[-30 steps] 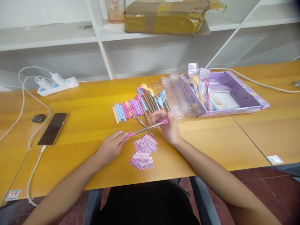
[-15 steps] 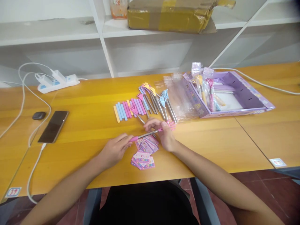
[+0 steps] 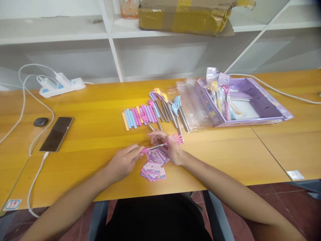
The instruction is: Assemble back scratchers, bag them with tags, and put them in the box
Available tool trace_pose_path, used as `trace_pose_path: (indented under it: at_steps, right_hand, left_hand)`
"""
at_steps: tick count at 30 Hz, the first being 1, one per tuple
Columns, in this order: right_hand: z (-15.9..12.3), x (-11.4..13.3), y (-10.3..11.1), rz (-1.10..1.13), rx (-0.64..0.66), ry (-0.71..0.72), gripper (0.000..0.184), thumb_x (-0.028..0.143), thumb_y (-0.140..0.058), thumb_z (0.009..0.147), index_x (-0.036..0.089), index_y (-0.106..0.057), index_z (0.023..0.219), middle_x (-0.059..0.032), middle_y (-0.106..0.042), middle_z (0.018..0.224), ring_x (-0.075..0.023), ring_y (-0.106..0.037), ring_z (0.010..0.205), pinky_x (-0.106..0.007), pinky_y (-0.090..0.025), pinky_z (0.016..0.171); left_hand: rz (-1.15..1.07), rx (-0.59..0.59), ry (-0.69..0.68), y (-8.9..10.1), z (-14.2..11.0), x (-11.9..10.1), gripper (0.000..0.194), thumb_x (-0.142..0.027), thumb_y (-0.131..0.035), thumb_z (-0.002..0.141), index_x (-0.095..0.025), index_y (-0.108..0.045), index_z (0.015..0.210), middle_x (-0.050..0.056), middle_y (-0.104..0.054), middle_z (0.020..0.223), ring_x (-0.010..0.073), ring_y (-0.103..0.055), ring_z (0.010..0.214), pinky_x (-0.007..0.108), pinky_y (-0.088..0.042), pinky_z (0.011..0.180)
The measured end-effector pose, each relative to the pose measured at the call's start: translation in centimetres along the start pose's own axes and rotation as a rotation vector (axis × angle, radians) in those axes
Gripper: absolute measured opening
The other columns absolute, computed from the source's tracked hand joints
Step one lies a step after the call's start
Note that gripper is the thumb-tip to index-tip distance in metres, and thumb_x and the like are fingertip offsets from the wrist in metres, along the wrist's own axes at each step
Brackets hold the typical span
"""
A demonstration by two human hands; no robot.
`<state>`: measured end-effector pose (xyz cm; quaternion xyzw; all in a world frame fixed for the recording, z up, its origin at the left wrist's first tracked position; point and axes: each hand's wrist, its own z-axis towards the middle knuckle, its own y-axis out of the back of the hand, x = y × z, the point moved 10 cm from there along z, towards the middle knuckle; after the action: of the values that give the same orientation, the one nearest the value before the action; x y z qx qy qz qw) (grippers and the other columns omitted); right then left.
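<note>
A pink back scratcher [image 3: 157, 146] with a metal shaft is held between both hands over the table. My left hand [image 3: 125, 160] is closed on its pink handle. Near the pink claw head, my right hand [image 3: 173, 150] pinches the other end between thumb and fingers. Small printed cards [image 3: 154, 170] lie in overlapping piles just below the scratcher. Beyond the hands, a row of coloured handle sleeves [image 3: 139, 116] lies side by side. To its right are several metal rods with coloured claw heads [image 3: 164, 103].
Clear plastic bags [image 3: 192, 105] lie beside a purple box [image 3: 258, 117] holding bagged scratchers. On the left are a phone [image 3: 57, 134], a small black case [image 3: 40, 122] and a power strip [image 3: 62, 87] with white cables. A taped carton [image 3: 183, 16] sits on the shelf.
The hands have drawn closer together along the scratcher, so less of its metal shaft shows. My right hand has moved slightly left and down.
</note>
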<state>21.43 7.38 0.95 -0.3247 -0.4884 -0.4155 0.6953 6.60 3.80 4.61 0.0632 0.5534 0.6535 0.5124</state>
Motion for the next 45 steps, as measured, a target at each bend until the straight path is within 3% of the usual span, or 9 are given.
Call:
trace_pose_path:
  at_steps: [16, 21, 26, 30, 32, 34, 36, 40, 45]
  right_hand:
    - [-0.2, -0.4, -0.7, -0.048, 0.047, -0.017, 0.072, 0.07, -0.02, 0.112, 0.026, -0.061, 0.151, -0.0088, -0.061, 0.112, -0.0245, -0.059, 0.098, -0.041, -0.052, 0.086]
    - [-0.1, 1.3, -1.3, -0.108, 0.112, 0.052, 0.076, 0.074, -0.022, 0.111, 0.029, -0.047, 0.166, -0.0087, -0.061, 0.114, -0.0247, -0.059, 0.1, -0.042, -0.053, 0.089]
    - [1.5, 3.2, 1.5, -0.172, -0.006, 0.148, 0.086, 0.077, -0.051, 0.104, 0.029, -0.03, 0.172, -0.0076, -0.059, 0.119, -0.021, -0.062, 0.091, -0.04, -0.057, 0.086]
    - [1.8, 6.1, 4.6, -0.426, -0.141, 0.245, 0.116, 0.057, -0.086, 0.088, 0.034, -0.012, 0.174, -0.0159, -0.049, 0.145, -0.0292, -0.063, 0.121, -0.045, -0.061, 0.091]
    - [0.8, 8.7, 4.7, -0.646, -0.159, 0.346, 0.104, 0.047, -0.09, 0.087, 0.035, -0.027, 0.17, -0.0169, -0.048, 0.15, -0.0333, -0.058, 0.133, -0.049, -0.059, 0.097]
    - [-0.6, 10.8, 3.3, -0.881, -0.079, 0.45, 0.065, 0.038, -0.084, 0.095, 0.035, -0.055, 0.153, -0.013, -0.059, 0.142, -0.0324, -0.06, 0.131, -0.051, -0.055, 0.102]
    - [-2.3, 12.0, 1.3, -1.072, 0.021, 0.526, 0.03, 0.028, -0.071, 0.105, 0.033, -0.069, 0.135, -0.0087, -0.07, 0.126, -0.0283, -0.066, 0.117, -0.048, -0.053, 0.097]
    - [-4.6, 13.1, -1.8, -1.277, 0.091, 0.56, 0.028, 0.015, -0.052, 0.112, 0.027, -0.071, 0.128, -0.0078, -0.076, 0.11, -0.0247, -0.066, 0.104, -0.042, -0.05, 0.088]
    - [-5.9, 14.3, -4.1, -1.366, 0.055, 0.625, 0.025, 0.011, -0.053, 0.111, 0.023, -0.072, 0.121, -0.0067, -0.073, 0.096, -0.0225, -0.062, 0.088, -0.04, -0.047, 0.08]
  left_hand:
    - [0.022, 0.022, 0.002, -0.6, -0.5, -0.1, 0.035, -0.031, -0.039, 0.118, -0.014, -0.069, 0.123, 0.005, -0.067, 0.088, 0.014, -0.064, 0.071, 0.025, -0.054, 0.065]
    - [0.123, 0.038, -0.069, 0.2, -0.2, -0.4, 0.039, -0.034, -0.037, 0.119, -0.015, -0.071, 0.117, 0.004, -0.067, 0.084, 0.0138, -0.062, 0.066, 0.025, -0.05, 0.062]
    - [0.101, 0.023, 0.027, 1.6, 0.6, 0.7, 0.044, -0.039, -0.031, 0.12, -0.019, -0.069, 0.127, 0.007, -0.075, 0.099, 0.0161, -0.073, 0.083, 0.027, -0.058, 0.075]
    - [0.229, 0.039, 0.072, 3.2, 0.4, -0.1, 0.045, -0.04, -0.03, 0.12, -0.018, -0.069, 0.129, 0.009, -0.078, 0.108, 0.0212, -0.077, 0.096, 0.032, -0.062, 0.082]
    - [0.277, 0.067, 0.094, 3.8, -0.2, -0.9, 0.044, -0.041, -0.031, 0.12, -0.019, -0.068, 0.129, 0.008, -0.079, 0.108, 0.0213, -0.078, 0.095, 0.032, -0.061, 0.08]
    - [0.281, 0.082, 0.123, 4.3, -0.9, -1.6, 0.041, -0.042, -0.034, 0.12, -0.021, -0.068, 0.128, 0.006, -0.08, 0.109, 0.0201, -0.079, 0.092, 0.031, -0.061, 0.077]
    - [0.27, 0.08, 0.124, 4.5, -1.5, -2.4, 0.039, -0.044, -0.039, 0.119, -0.021, -0.068, 0.128, 0.006, -0.081, 0.112, 0.0198, -0.08, 0.093, 0.03, -0.061, 0.078]
    - [0.266, 0.026, 0.046, 4.4, -2.3, -4.1, 0.033, -0.041, -0.045, 0.118, -0.021, -0.069, 0.129, 0.006, -0.081, 0.107, 0.0188, -0.079, 0.09, 0.03, -0.06, 0.078]
    - [0.467, -0.067, -0.061, 4.2, -1.9, -6.6, 0.027, -0.035, -0.048, 0.117, -0.019, -0.07, 0.112, 0.006, -0.074, 0.091, 0.0214, -0.072, 0.079, 0.035, -0.058, 0.069]
